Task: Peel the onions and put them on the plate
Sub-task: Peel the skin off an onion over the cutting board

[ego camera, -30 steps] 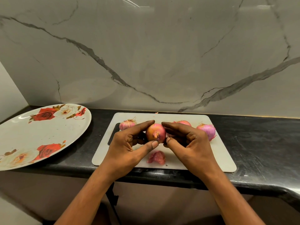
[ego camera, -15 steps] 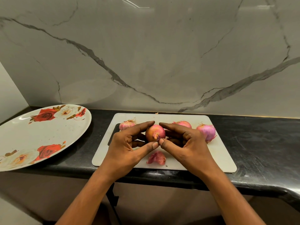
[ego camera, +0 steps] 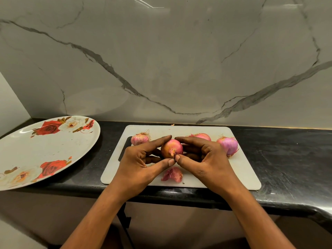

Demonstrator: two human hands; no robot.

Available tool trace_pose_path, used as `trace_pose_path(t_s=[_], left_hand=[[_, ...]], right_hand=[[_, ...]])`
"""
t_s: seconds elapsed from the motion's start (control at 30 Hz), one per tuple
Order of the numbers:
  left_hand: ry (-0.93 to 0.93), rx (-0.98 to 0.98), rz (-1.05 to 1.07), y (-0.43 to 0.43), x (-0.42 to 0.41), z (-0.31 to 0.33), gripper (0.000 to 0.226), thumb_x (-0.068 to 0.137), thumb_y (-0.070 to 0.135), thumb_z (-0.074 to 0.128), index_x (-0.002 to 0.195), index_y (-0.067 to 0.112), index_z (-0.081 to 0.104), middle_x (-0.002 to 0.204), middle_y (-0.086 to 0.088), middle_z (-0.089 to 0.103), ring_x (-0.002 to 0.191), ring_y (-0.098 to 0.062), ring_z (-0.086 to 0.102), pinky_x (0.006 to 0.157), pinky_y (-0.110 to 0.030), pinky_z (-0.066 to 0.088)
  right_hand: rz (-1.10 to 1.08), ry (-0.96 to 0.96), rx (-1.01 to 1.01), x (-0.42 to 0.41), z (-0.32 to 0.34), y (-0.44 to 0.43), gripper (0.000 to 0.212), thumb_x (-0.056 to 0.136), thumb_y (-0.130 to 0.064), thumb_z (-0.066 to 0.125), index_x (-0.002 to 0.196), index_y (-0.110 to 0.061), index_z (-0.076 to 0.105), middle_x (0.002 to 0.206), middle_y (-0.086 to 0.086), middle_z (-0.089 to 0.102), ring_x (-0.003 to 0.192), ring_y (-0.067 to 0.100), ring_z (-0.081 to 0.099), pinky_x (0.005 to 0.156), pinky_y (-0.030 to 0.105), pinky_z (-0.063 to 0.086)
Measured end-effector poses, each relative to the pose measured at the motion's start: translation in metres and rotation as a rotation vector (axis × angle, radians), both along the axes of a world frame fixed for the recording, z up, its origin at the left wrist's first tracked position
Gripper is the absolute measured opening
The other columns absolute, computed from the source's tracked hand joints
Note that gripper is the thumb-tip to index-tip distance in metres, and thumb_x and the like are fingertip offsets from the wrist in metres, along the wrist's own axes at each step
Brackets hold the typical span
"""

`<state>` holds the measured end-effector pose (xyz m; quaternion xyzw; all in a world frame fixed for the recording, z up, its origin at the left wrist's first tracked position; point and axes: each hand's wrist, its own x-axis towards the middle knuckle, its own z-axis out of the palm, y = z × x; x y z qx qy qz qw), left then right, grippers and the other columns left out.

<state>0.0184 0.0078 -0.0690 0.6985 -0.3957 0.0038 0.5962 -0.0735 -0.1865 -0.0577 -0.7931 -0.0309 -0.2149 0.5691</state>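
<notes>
Both hands on one onion point(ego camera: 171, 148) over the board point(ego camera: 242, 177).
Left hand point(ego camera: 138, 164) and right hand point(ego camera: 206, 159): each grip curled round it, just above mid-board; thumbs meet at its root end, right thumb seemingly pinching skin there. Peel point(ego camera: 172, 175) lies near the board's front edge. Back-left onion point(ego camera: 139, 139), back onion point(ego camera: 203, 136) and right onion point(ego camera: 227, 146) sit on the board's far half. Plate point(ego camera: 53, 146) sits left of the board on the counter point(ego camera: 287, 159).

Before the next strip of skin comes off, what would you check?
1. Held onion secure in left hand and right hand: ok.
2. Thumb has caught a skin edge: cannot tell.
3. Held onion fully peeled: not ok, skin on.
4. Plate has bare room: ok.
5. Loose peel lies on cutting board, off the plate: ok.
</notes>
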Motion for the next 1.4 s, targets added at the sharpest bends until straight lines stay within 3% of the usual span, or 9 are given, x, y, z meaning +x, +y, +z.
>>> trace_pose_path(t_s=[0.43, 0.63, 0.97, 1.13, 1.4], left_hand=[[0.001, -0.021, -0.006, 0.0003, -0.0021, 0.0022, 0.057, 0.083, 0.025, 0.082, 0.136, 0.031, 0.064, 0.127, 0.02, 0.073, 0.113, -0.014, 0.074, 0.09, -0.026, 0.061], [0.006, -0.014, -0.006, 0.0005, -0.0007, 0.0006, 0.059, 0.083, 0.024, 0.082, 0.139, 0.028, 0.064, 0.132, 0.015, 0.072, 0.114, -0.015, 0.074, 0.09, -0.032, 0.063], [0.007, -0.032, -0.031, 0.0009, -0.0014, 0.0023, 0.056, 0.083, 0.024, 0.082, 0.136, 0.03, 0.064, 0.129, 0.018, 0.073, 0.114, -0.015, 0.074, 0.09, -0.027, 0.062], [-0.005, -0.003, -0.029, 0.0016, 0.001, 0.0001, 0.058, 0.084, 0.023, 0.082, 0.139, 0.03, 0.063, 0.133, 0.015, 0.071, 0.117, -0.018, 0.072, 0.092, -0.032, 0.063], [-0.017, -0.001, -0.054, 0.0017, 0.0022, -0.001, 0.058, 0.086, 0.018, 0.081, 0.14, 0.027, 0.063, 0.135, 0.013, 0.07, 0.118, -0.015, 0.072, 0.092, -0.033, 0.063]], right_hand=[[-0.023, -0.026, -0.013, -0.0008, -0.0018, -0.0005, 0.047, 0.091, 0.003, 0.072, 0.132, -0.019, 0.072, 0.119, -0.009, 0.077, 0.112, 0.003, 0.073, 0.093, 0.025, 0.061], [0.002, -0.009, 0.012, -0.0018, 0.0011, 0.001, 0.045, 0.089, -0.006, 0.082, 0.129, -0.023, 0.072, 0.116, -0.009, 0.078, 0.107, 0.003, 0.075, 0.089, 0.021, 0.061], [-0.036, -0.01, -0.011, -0.0002, -0.0004, 0.0005, 0.044, 0.091, 0.002, 0.073, 0.129, -0.018, 0.074, 0.116, -0.007, 0.079, 0.109, 0.006, 0.075, 0.092, 0.029, 0.063], [-0.017, 0.014, 0.004, -0.0009, 0.0013, -0.0004, 0.04, 0.089, -0.008, 0.081, 0.126, -0.02, 0.073, 0.114, -0.005, 0.078, 0.106, 0.007, 0.076, 0.091, 0.028, 0.063], [0.008, 0.043, 0.032, -0.0002, 0.0011, -0.0021, 0.039, 0.087, -0.007, 0.083, 0.122, -0.02, 0.072, 0.112, -0.003, 0.078, 0.104, 0.011, 0.077, 0.088, 0.029, 0.063]])
